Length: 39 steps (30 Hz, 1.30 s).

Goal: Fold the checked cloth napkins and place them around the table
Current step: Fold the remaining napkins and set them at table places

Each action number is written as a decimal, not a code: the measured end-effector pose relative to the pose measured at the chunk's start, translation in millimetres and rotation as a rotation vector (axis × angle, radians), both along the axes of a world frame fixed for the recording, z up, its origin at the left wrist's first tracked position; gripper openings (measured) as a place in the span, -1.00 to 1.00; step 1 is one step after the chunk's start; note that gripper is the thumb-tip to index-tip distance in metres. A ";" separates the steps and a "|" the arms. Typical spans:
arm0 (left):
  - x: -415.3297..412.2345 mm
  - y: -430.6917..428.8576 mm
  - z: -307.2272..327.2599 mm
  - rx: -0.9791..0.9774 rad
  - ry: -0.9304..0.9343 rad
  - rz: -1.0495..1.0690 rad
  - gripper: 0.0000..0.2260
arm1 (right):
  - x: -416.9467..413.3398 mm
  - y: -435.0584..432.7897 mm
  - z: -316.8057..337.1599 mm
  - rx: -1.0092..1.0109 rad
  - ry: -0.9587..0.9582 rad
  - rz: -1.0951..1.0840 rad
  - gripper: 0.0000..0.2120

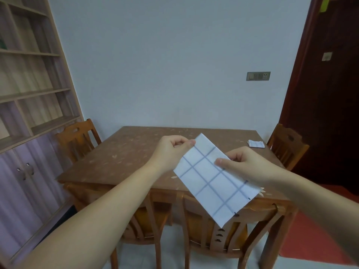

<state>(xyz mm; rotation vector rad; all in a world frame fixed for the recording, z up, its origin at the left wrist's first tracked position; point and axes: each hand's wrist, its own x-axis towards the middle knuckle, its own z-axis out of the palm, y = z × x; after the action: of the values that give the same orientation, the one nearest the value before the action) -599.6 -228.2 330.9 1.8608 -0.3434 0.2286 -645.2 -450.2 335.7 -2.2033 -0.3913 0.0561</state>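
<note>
Checked napkin [213,183], flat folded rectangle, pinched by left hand [171,152], right hand [244,166]

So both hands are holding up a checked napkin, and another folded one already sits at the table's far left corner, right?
Not quite. The head view shows the folded napkin at the table's far right corner, not left. The left hand and right hand do hold the checked napkin up.

Napkin [215,183] is up in the air above the counter's [124,156] near edge, left hand [171,150] on its far corner, right hand [244,166] at its right side. A folded napkin [256,143] lies at the counter's far right, beside the right-hand chair [287,146]. Shelving [29,74] stands left.
</note>
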 end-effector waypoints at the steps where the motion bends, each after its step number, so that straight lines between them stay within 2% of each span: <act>1: -1.5 -1.9 1.0 0.015 0.013 -0.019 -0.80 | 1.6 0.1 0.1 0.011 -0.004 0.013 -0.58; 7: -12.0 -17.3 4.8 0.075 0.032 -0.166 -0.81 | 8.3 18.8 6.8 0.184 -0.208 -0.029 -0.57; 12: -11.4 -17.6 8.0 0.112 0.010 -0.181 -0.81 | 14.6 20.2 0.6 0.195 -0.275 -0.066 -0.51; 15: -9.0 -15.4 8.1 0.084 0.009 -0.152 -0.81 | 9.3 15.0 -2.1 0.217 -0.164 -0.028 -0.58; 18: -1.8 -7.5 9.0 0.034 0.017 -0.084 -0.78 | 1.2 4.2 -0.8 0.042 0.081 0.092 -0.69; 20: 1.9 -1.4 9.9 0.066 0.020 -0.060 -0.79 | -1.7 -2.7 -1.6 0.000 0.160 0.137 -0.72; 25: 5.7 1.5 13.4 0.152 0.032 -0.071 -0.79 | -3.0 -10.0 -0.2 0.194 0.228 0.134 -0.78; 27: 6.1 -1.4 14.2 0.049 0.038 -0.036 -0.78 | -1.7 -13.7 1.5 0.214 0.220 0.140 -0.78; 28: 5.8 -2.9 13.2 -0.095 0.090 -0.027 -0.75 | -1.7 -15.3 2.7 0.228 0.203 0.128 -0.78; 30: 1.4 -8.3 10.2 -0.469 0.340 -0.105 -0.62 | -0.6 -18.9 5.6 0.307 0.158 0.068 -0.76; 31: -0.8 -11.2 6.5 -0.586 0.451 -0.167 -0.50 | 0.6 -20.5 6.2 0.357 0.129 0.032 -0.76; 33: -3.7 -19.3 -3.7 -0.539 0.531 -0.279 -0.33 | 2.7 -21.8 6.0 0.448 0.086 -0.030 -0.77; 34: -5.7 -23.7 -8.1 -0.459 0.526 -0.321 -0.36 | 3.4 -21.7 4.8 0.474 0.072 -0.057 -0.75; 37: -9.0 -31.2 -12.4 -0.266 0.435 -0.369 -0.78 | 9.4 -23.6 -7.6 0.462 0.045 -0.090 -0.48; 38: -8.8 -31.2 -12.4 -0.246 0.422 -0.361 -0.86 | 10.2 -25.4 -10.7 0.465 0.062 -0.100 -0.43; 39: -7.5 -30.3 -12.5 -0.246 0.419 -0.357 -0.87 | 8.9 -25.9 -10.6 0.479 0.080 -0.092 -0.46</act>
<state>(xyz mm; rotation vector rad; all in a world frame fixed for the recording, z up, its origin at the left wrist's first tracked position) -607.0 -258.5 318.4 1.5258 -0.3318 -0.3456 -636.3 -476.1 325.1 -1.7366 -0.2286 -0.0005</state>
